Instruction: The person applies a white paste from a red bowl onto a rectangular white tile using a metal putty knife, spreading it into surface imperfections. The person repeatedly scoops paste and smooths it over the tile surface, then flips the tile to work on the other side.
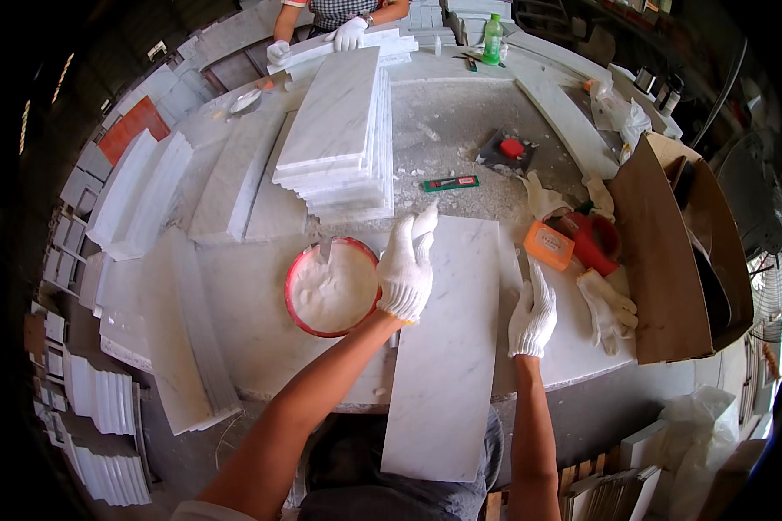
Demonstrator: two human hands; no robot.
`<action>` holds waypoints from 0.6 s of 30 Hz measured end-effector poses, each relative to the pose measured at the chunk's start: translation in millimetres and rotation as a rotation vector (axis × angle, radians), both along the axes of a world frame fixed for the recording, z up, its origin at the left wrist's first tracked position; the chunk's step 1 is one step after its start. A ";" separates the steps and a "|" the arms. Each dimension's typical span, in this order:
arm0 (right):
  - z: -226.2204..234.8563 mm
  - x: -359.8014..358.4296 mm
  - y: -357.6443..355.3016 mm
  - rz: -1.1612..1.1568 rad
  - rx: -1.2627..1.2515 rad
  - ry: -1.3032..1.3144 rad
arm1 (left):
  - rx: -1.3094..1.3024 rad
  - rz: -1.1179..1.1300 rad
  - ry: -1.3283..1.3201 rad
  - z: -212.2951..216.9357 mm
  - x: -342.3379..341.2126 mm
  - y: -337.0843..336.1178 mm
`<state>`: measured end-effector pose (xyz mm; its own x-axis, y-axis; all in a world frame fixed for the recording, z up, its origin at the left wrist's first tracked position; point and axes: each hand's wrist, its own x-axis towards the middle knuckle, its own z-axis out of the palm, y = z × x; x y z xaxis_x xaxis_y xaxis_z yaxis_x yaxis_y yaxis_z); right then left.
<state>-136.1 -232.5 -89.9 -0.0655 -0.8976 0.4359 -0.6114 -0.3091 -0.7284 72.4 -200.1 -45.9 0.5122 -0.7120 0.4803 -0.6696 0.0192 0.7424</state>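
Note:
A long white marble slab [443, 347] with faint grey veins lies in front of me, its near end sticking out over the table edge above my lap. My left hand [406, 267], in a white knit glove, is at the slab's left edge with fingers stretched forward. It overlaps the far left corner; whether it presses on the stone I cannot tell. Just off the slab's right edge, my gloved right hand [533, 317] points forward with straight fingers, holding nothing. Left of my left hand stands a red-rimmed bowl [332, 286] of white paste with a scraper in it.
A tall stack of marble slabs [334, 122] stands ahead, and a gloved co-worker [347, 35] is behind it. To the right are an orange box [548, 245], a red tape dispenser [593, 243], loose gloves [606, 308] and a cardboard box [673, 252]. A green packet [451, 183] lies beyond.

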 end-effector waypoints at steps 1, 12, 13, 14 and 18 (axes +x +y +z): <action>0.6 0.7 0.6 0.008 0.001 0.011 | -0.020 -0.001 0.054 -0.6 1.7 7.7; 39.0 2.5 14.1 0.195 0.423 -0.437 | -0.061 0.002 0.403 9.6 1.7 161.3; 47.0 10.7 21.1 0.284 0.395 -0.363 | -0.027 0.007 0.403 4.3 7.8 175.2; 55.7 21.0 30.3 0.407 0.395 -0.301 | 0.004 0.013 0.403 -1.5 11.3 188.1; 87.5 67.5 59.9 0.684 0.379 -0.094 | 0.029 -0.053 0.379 -20.5 13.1 219.5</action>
